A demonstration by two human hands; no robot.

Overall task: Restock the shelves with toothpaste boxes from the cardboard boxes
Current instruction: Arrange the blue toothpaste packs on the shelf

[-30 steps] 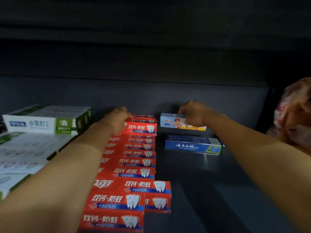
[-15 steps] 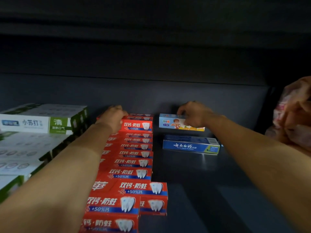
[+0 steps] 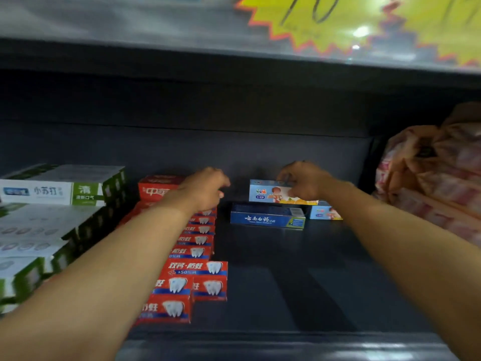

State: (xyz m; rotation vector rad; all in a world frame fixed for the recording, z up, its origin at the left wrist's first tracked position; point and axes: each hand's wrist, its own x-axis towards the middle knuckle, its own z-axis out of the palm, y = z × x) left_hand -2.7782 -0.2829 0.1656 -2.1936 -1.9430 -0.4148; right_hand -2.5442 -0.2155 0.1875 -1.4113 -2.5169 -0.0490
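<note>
Red toothpaste boxes (image 3: 197, 269) run in a row from the shelf front to the back. One more red box (image 3: 156, 187) lies on top at the back. My left hand (image 3: 205, 188) covers its right end with the fingers curled over it. My right hand (image 3: 304, 182) grips a light blue children's toothpaste box (image 3: 263, 192) that sits on top of other boxes against the back wall. A dark blue toothpaste box (image 3: 268, 217) lies in front of it, and a second children's box (image 3: 325, 212) shows to the right, under my wrist.
White and green toothpaste boxes (image 3: 62, 188) are stacked at the left. A pink-orange plastic bag (image 3: 432, 173) fills the right end. The dark shelf floor (image 3: 286, 282) is bare in front of the blue boxes. Yellow price signs (image 3: 364, 22) hang on the upper shelf's edge.
The view has tilted up, showing the upper shelf edge and signs. My left hand slid right along the top red box, uncovering its lettering. My right hand stays on the children's box.
</note>
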